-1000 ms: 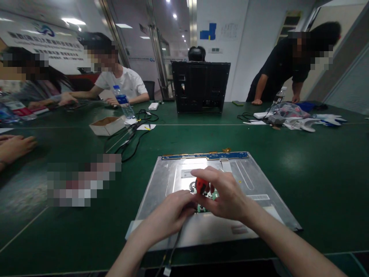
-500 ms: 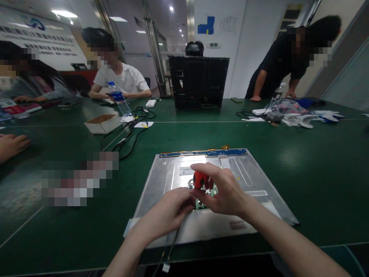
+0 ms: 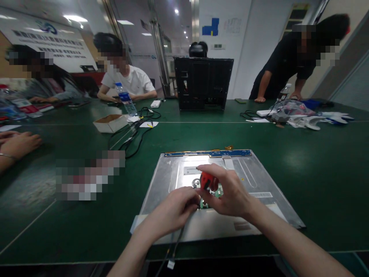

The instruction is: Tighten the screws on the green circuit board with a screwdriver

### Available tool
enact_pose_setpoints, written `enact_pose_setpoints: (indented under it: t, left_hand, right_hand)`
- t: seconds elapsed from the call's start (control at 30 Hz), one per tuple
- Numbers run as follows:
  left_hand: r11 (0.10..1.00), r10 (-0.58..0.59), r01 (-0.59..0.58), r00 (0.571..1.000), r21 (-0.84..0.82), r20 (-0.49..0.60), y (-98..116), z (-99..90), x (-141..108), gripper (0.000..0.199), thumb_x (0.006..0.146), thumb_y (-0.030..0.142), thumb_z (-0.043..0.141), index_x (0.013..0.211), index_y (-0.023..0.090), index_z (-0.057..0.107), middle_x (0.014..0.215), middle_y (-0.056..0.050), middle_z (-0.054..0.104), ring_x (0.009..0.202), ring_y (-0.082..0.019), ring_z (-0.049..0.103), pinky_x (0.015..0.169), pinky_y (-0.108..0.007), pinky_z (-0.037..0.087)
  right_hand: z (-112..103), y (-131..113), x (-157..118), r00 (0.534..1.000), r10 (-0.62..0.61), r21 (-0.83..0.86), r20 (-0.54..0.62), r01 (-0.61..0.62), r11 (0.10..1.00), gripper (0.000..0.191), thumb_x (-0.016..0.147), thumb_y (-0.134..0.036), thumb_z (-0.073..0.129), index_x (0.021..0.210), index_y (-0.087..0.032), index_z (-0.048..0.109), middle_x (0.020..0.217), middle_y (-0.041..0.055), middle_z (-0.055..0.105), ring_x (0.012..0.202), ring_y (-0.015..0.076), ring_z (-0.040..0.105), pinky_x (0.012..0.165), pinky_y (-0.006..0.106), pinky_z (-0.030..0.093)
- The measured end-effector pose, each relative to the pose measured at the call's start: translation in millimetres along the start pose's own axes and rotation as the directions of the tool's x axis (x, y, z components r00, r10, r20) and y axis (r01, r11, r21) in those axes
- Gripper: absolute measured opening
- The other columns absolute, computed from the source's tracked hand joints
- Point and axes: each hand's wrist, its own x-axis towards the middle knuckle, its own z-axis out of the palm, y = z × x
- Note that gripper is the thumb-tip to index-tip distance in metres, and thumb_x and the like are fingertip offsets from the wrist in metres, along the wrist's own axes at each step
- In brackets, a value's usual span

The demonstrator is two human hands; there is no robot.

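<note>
A metal-backed display panel [image 3: 161, 181] lies flat on the green table, a blue circuit strip [image 3: 230, 153] running along its far edge. In my right hand [image 3: 230, 188] is a red-and-black screwdriver [image 3: 206, 181], gripped by its handle over a small green circuit board [image 3: 220, 190]; its tip is hard to see. My left hand [image 3: 178, 206] rests on the panel at the board's left side, fingers curled together, and what they pinch is hidden. A thin cable [image 3: 179, 237] runs from under that hand past the table's near edge to a white connector [image 3: 171, 264].
Beyond the panel stands a black monitor-like casing [image 3: 204, 82]. An open cardboard box [image 3: 111, 125], black cables [image 3: 138, 144] and a water bottle [image 3: 126, 99] are at left. Plastic bags and gloves [image 3: 311, 121] lie far right. A co-worker's hands [image 3: 24, 144] rest at the left edge; other people are around the table.
The whole view has shifted, so things appear further right. The screwdriver handle leans slightly differently in my right hand. Both my hands keep their places at the board.
</note>
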Motion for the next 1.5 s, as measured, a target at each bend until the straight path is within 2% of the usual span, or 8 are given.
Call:
enact_pose_setpoints:
  t: [0.13, 0.33, 0.67, 0.9, 1.0, 1.3, 1.4, 1.5]
  left_hand:
    - [1.000, 0.010, -0.010, 1.000, 0.006, -0.023, 1.4, 0.3, -1.2, 0.012, 0.083, 0.010, 0.052, 0.088, 0.018, 0.059, 0.087, -0.003, 0.064, 0.079, -0.018, 0.058, 0.073, -0.031, 0.046]
    - [1.000, -0.026, 0.026, 1.000, 0.000, -0.003, 0.0, 1.1, -2.6, 0.011, 0.085, 0.012, 0.050, 0.089, 0.018, 0.058, 0.090, -0.004, 0.064, 0.080, -0.019, 0.058, 0.072, -0.031, 0.046]
    - [1.000, 0.001, -0.001, 0.999, 0.015, -0.036, 2.5, 0.1, -1.4, 0.010, 0.084, 0.010, 0.051, 0.083, 0.018, 0.057, 0.083, -0.002, 0.062, 0.078, -0.018, 0.058, 0.072, -0.031, 0.046]
    - [1.000, 0.006, -0.006, 0.999, 0.019, -0.041, 0.0, 2.4, -2.4, 0.009, 0.084, 0.011, 0.051, 0.083, 0.018, 0.057, 0.085, -0.003, 0.064, 0.078, -0.018, 0.058, 0.070, -0.031, 0.045]
    - [1.000, -0.005, 0.005, 1.000, 0.019, -0.030, 0.3, 2.3, -2.5, 0.010, 0.085, 0.011, 0.051, 0.085, 0.018, 0.058, 0.084, -0.002, 0.064, 0.077, -0.018, 0.058, 0.069, -0.030, 0.045]
    - [1.000, -0.003, 0.003, 1.000, 0.010, -0.018, 0.8, 0.4, -1.1, 0.012, 0.084, 0.010, 0.052, 0.088, 0.018, 0.060, 0.087, -0.003, 0.065, 0.079, -0.018, 0.059, 0.071, -0.031, 0.046]
    - [1.000, -0.009, 0.009, 1.000, 0.005, -0.021, -0.9, 1.3, -1.2, 0.011, 0.085, 0.011, 0.051, 0.088, 0.018, 0.060, 0.088, -0.003, 0.065, 0.079, -0.019, 0.059, 0.071, -0.032, 0.046]
    - [1.000, -0.025, 0.025, 1.000, -0.008, -0.006, -1.5, 1.9, -1.1, 0.011, 0.085, 0.011, 0.051, 0.088, 0.018, 0.060, 0.088, -0.004, 0.064, 0.080, -0.019, 0.059, 0.072, -0.032, 0.047]
  right_hand:
    - [-1.1, -0.8, -0.1, 0.999, -0.035, -0.021, 0.015, 0.035, 0.999, 0.050, 0.087, -0.021, 0.058, 0.133, -0.023, 0.038, 0.085, 0.0016, 0.063, 0.065, 0.0141, 0.056, 0.054, 0.026, 0.046]
    - [-3.1, -5.3, -0.2, 0.996, -0.053, 0.063, 0.075, 0.049, 0.997, 0.061, 0.083, -0.009, 0.050, 0.141, -0.017, 0.033, 0.094, 0.0060, 0.063, 0.072, 0.0154, 0.057, 0.058, 0.028, 0.048]
    - [-0.6, -2.1, -1.2, 0.998, -0.049, -0.025, 0.028, 0.049, 0.998, 0.049, 0.086, -0.017, 0.057, 0.131, -0.022, 0.039, 0.085, 0.0007, 0.062, 0.060, 0.0124, 0.052, 0.050, 0.025, 0.041]
    - [-3.6, -5.6, -0.7, 0.997, -0.050, 0.064, 0.066, 0.046, 0.997, 0.058, 0.082, -0.011, 0.054, 0.138, -0.015, 0.037, 0.095, 0.0061, 0.064, 0.071, 0.0145, 0.058, 0.057, 0.027, 0.047]
    - [-3.7, -7.2, -0.5, 0.997, -0.035, 0.082, 0.071, 0.029, 0.996, 0.058, 0.083, -0.008, 0.051, 0.139, -0.015, 0.036, 0.094, 0.0056, 0.064, 0.068, 0.0130, 0.057, 0.054, 0.025, 0.047]
    - [-2.1, -0.7, -3.2, 1.000, -0.029, -0.036, -0.007, 0.029, 0.999, 0.045, 0.086, -0.018, 0.059, 0.127, -0.018, 0.041, 0.083, 0.0001, 0.063, 0.059, 0.0110, 0.052, 0.052, 0.025, 0.043]
    - [-4.0, -0.4, -2.9, 1.000, -0.009, -0.030, 0.021, 0.010, 1.000, 0.049, 0.085, -0.021, 0.062, 0.130, -0.017, 0.041, 0.086, 0.0014, 0.064, 0.064, 0.0124, 0.055, 0.054, 0.026, 0.044]
    - [-5.6, -0.9, -1.7, 0.998, 0.008, 0.044, 0.070, -0.012, 0.999, 0.057, 0.083, -0.015, 0.058, 0.136, -0.013, 0.037, 0.092, 0.0046, 0.065, 0.070, 0.0136, 0.057, 0.057, 0.027, 0.047]
